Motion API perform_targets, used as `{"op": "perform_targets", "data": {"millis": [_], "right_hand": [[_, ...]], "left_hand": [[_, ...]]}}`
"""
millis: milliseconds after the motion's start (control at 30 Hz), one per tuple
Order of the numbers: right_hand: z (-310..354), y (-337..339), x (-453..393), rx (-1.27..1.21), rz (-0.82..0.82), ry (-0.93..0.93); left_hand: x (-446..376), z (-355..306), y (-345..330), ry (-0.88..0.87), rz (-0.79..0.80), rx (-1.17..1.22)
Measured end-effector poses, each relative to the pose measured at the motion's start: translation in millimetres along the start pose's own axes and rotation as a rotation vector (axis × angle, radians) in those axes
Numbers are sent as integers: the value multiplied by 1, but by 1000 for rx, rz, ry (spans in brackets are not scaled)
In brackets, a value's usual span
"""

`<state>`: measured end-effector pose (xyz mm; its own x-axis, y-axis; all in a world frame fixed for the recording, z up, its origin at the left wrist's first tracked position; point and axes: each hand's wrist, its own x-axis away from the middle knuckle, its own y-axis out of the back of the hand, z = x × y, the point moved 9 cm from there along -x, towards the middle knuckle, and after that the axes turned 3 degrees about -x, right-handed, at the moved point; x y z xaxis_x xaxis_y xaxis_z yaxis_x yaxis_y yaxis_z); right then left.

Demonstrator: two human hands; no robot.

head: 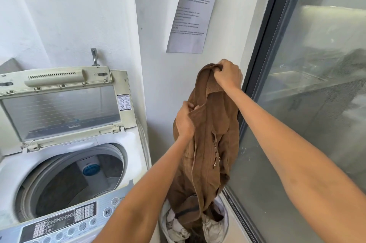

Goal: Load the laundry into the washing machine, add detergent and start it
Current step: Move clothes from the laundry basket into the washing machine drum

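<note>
Both forearms reached in from the bottom edge, and up went the brown jacket (210, 139)! Right hand (227, 74) gripped the collar at the top, fingers curled tight into the cloth. Left hand (185, 119) pinched the front edge lower down, fingers bunching the fabric. Its hem hung into the laundry basket (224, 221), where pale clothes (175, 227) lay crumpled. Off to the left stood the washing machine (65, 163), lid (61, 108) propped upright, drum (75, 181) open with, perhaps, something dark already inside. A printed sheet (191, 16) hung on the wall.
</note>
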<state>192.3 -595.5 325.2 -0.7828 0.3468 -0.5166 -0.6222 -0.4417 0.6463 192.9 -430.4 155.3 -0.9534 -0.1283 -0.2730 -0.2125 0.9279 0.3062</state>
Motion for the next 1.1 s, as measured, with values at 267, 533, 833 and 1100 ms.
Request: {"op": "perform_targets", "data": {"millis": [267,533,833,1100], "right_hand": [[9,2,-5,1,-12,-6],[3,12,-17,29,-6,49],[-43,40,-34,311,132,72],[5,20,-40,19,104,75]], "left_hand": [[-19,17,-13,195,91,166],[-11,17,0,121,174,-184],[-95,-37,87,114,-80,-310],[-119,-119,94,21,-103,-58]]}}
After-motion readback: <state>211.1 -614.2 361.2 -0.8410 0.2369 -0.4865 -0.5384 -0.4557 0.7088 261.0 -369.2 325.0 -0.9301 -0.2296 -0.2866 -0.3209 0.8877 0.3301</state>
